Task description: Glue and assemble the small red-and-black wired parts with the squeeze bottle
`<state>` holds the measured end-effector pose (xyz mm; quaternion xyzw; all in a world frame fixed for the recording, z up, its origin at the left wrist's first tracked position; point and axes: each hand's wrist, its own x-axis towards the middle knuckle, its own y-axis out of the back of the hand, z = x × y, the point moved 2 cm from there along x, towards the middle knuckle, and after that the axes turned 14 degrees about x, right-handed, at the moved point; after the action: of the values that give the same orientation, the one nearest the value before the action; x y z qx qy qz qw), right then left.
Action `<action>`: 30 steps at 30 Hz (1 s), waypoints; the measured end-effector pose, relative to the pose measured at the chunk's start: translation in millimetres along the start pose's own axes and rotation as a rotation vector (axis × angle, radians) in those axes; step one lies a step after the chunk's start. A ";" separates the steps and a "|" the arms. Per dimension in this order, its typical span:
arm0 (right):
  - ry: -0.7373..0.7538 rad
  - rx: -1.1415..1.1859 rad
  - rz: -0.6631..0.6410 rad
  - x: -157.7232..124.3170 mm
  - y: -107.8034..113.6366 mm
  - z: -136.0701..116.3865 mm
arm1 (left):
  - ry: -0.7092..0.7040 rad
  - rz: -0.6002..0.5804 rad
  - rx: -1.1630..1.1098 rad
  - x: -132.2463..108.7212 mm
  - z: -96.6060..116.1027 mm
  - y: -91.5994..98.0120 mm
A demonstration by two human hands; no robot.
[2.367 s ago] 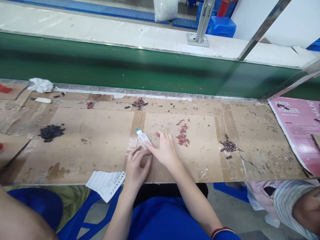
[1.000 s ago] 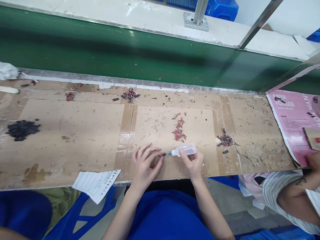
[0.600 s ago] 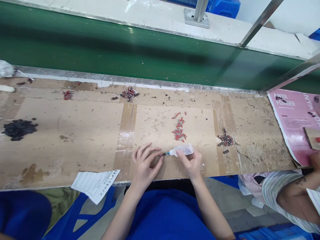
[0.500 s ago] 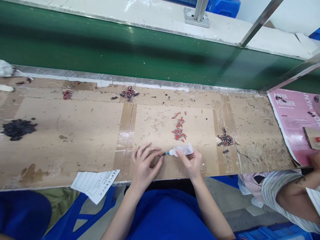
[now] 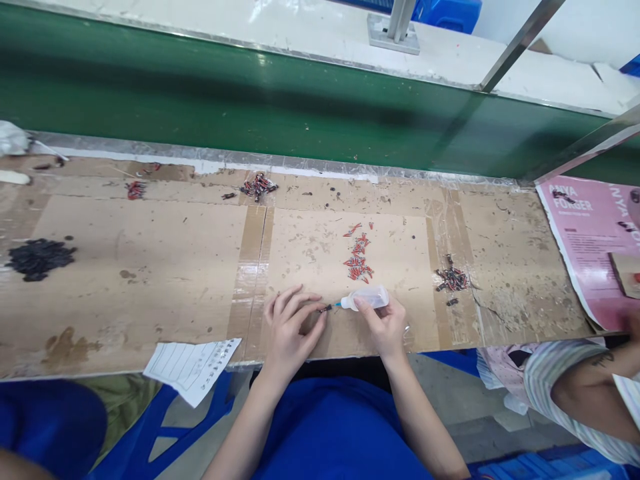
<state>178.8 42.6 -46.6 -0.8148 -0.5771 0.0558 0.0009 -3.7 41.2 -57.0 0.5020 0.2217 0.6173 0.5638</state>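
My left hand [image 5: 296, 319] rests on the cardboard-covered bench, its thumb and index finger closed on a small dark part [image 5: 326, 308]. In my right hand [image 5: 387, 325] is a translucent squeeze bottle [image 5: 367, 297], lying nearly level with its thin blue nozzle [image 5: 338, 305] pointing left. The nozzle tip is close to the small part, with a slight gap between them. Just beyond the bottle lies a scattered column of small red pieces [image 5: 358, 260]. A pile of dark-and-red parts [image 5: 452, 278] lies to the right of my right hand.
Black pieces [image 5: 41, 259] are heaped at the far left. Other red-and-black parts [image 5: 259, 187] lie near the back edge, before a green conveyor belt [image 5: 300, 107]. A paper slip [image 5: 193, 367] overhangs the front edge. A co-worker's arm [image 5: 585, 387] is at right, beside a pink sheet [image 5: 590, 247].
My right hand has drawn the bottle slightly to the right, so the nozzle has backed away from the small part. My left hand has stayed in place.
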 end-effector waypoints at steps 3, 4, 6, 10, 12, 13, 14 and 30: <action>0.003 0.009 -0.004 -0.4 1.2 1.3 | 0.006 -0.008 -0.002 0.2 0.1 -0.3; 0.001 0.010 -0.009 -0.5 1.4 1.6 | 0.008 -0.009 -0.003 0.3 0.2 -0.3; -0.004 0.007 -0.021 -0.7 1.1 1.5 | 0.015 -0.013 -0.004 0.3 0.2 -0.3; -0.003 -0.003 -0.035 -0.2 -1.0 -0.8 | 0.032 -0.024 -0.005 -0.2 -0.2 -0.6; -0.001 -0.015 -0.041 0.4 -1.8 -1.9 | 0.035 -0.029 -0.004 -0.4 -0.3 -0.9; 0.001 -0.021 -0.042 0.7 -1.9 -2.3 | 0.035 -0.029 -0.004 -0.4 -0.2 -1.0; 0.001 -0.026 -0.045 1.0 -1.8 -2.4 | 0.035 -0.026 -0.005 -0.3 0.0 -1.0; -0.031 0.047 -0.026 0.8 -0.1 -0.9 | 0.020 0.001 -0.012 0.0 2.3 0.8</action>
<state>179.1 43.5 -45.8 -0.8061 -0.5859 0.0820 0.0117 -2.1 40.3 -55.4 0.4923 0.2234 0.6239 0.5644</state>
